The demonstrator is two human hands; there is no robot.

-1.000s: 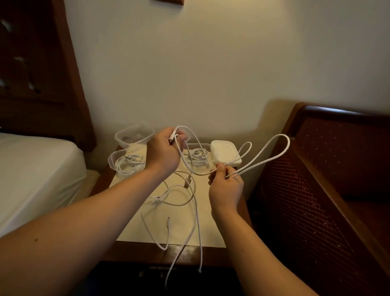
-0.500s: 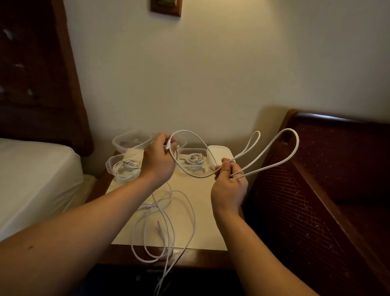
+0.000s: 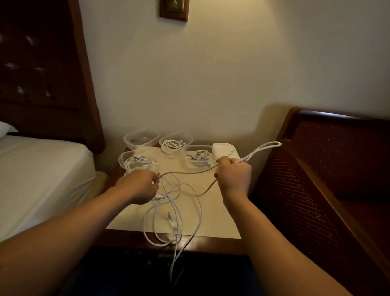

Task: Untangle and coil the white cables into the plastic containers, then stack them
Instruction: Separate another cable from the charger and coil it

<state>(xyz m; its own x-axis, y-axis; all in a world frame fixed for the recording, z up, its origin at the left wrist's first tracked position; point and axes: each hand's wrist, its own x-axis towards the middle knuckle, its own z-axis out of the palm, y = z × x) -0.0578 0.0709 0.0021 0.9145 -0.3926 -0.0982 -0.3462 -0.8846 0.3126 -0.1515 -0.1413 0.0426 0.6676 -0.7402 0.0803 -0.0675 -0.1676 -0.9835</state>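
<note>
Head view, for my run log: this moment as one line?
left hand: pinches cable | right hand: holds its loops | tangle: on table | tubs: three filled

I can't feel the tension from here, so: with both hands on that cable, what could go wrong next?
1. The cable between the left hand and right hand runs into the loose tangle; pulling harder may tighten knots.
2. Strands hang over the table's front edge; the pile could slide off.
3. The right hand's grip trails a long loop beside the lidded container; a swing might knock it.
</note>
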